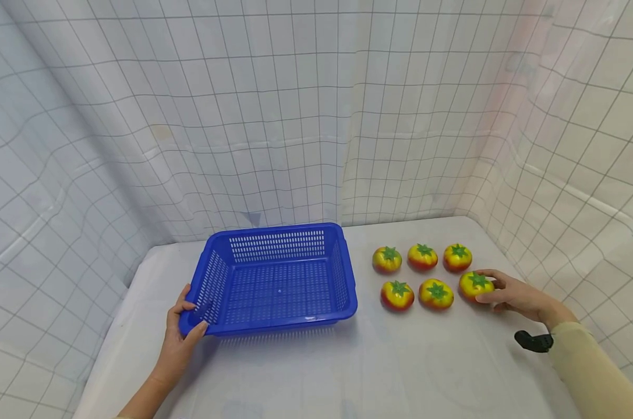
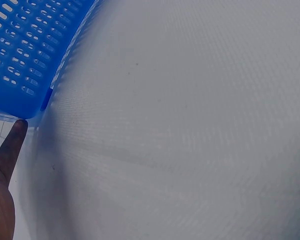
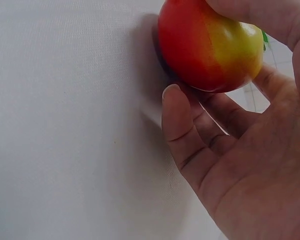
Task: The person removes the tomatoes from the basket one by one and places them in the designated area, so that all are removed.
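Note:
A blue plastic basket point(image 1: 279, 291) with slotted walls sits on the left half of the table, and nothing lies in it. My left hand point(image 1: 180, 329) grips its near left corner, thumb on the front rim and fingers over the left rim. In the left wrist view only part of this hand point(image 2: 2, 185) shows beside the basket. At the right, my right hand point(image 1: 512, 297) holds a red-and-yellow tomato point(image 1: 475, 285) with a green leafy top. In the right wrist view the thumb and fingers are around the tomato point(image 3: 205, 50), close to the tabletop.
Several similar tomatoes stand in two rows between basket and right hand, among them a near one point(image 1: 435, 294) and a far one point(image 1: 458, 258). A white cloth covers the table point(image 1: 379, 361). White gridded curtains point(image 1: 295, 145) surround it. A black strap piece point(image 1: 533, 341) hangs by the right wrist.

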A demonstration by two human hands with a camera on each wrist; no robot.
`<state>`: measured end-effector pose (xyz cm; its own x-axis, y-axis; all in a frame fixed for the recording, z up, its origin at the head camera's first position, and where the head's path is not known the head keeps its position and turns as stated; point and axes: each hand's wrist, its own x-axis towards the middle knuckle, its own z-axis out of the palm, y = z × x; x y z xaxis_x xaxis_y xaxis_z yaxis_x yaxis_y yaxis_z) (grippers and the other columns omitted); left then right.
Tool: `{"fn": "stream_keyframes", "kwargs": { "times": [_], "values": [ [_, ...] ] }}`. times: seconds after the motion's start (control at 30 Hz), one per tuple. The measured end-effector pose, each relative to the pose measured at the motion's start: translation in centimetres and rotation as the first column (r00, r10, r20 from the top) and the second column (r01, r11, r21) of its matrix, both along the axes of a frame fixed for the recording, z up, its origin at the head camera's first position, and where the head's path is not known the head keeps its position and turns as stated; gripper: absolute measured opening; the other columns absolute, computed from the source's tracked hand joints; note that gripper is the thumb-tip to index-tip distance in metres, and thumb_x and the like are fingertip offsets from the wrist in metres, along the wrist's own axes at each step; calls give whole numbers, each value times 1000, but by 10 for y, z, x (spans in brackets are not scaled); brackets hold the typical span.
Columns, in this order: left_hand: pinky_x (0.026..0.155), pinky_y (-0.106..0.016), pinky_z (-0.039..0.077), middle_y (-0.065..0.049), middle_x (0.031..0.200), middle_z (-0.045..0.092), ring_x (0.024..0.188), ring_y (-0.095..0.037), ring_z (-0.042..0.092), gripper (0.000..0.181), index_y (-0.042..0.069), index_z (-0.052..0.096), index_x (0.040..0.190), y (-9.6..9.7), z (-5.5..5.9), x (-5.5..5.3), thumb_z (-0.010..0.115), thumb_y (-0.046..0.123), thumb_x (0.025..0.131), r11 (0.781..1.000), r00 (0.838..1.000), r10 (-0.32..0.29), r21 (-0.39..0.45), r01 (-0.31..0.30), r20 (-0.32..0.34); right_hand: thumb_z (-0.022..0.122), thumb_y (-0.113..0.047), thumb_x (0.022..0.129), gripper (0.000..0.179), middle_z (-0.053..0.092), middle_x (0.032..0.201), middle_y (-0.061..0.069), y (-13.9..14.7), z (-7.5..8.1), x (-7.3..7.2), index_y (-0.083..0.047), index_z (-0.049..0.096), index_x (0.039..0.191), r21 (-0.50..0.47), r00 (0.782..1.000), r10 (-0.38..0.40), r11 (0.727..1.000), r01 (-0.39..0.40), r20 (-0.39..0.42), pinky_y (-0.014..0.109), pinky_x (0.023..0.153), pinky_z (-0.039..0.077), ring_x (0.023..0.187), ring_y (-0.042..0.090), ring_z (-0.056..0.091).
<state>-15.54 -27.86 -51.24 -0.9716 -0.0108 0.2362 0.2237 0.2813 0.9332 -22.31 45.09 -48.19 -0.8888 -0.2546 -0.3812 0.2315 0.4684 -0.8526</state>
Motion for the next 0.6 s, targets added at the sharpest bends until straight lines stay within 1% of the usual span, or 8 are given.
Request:
{"fn": "stream_keyframes", "kwargs": {
  "times": [0.27,0.47,0.6],
  "values": [
    [99,-8,32,7,171,0,155,-39,-2,42,7,24,134,0,0,0,53,7,103,1000,1000,1,4,-1,0,70,-22,96,81,30,145,30,0,0,0,-5,20,157,2,1000,-3,1000,3,-13,36,81,51,107,29,49],
    [100,-7,31,5,172,1,155,-37,-1,42,7,24,133,0,-1,-1,53,7,103,1000,1000,2,-3,-2,-10,71,-25,96,80,33,142,29,-2,0,0,-5,22,156,28,1000,-1,1000,1,-27,36,82,50,104,30,51],
    [100,-7,31,7,171,2,155,-36,0,42,6,24,133,0,-2,-2,53,6,103,1000,1000,-1,-1,1,-14,71,-25,96,81,32,144,28,-1,-1,0,-6,23,157,38,999,-6,999,8,-32,36,82,50,106,30,50]
  ]
}}
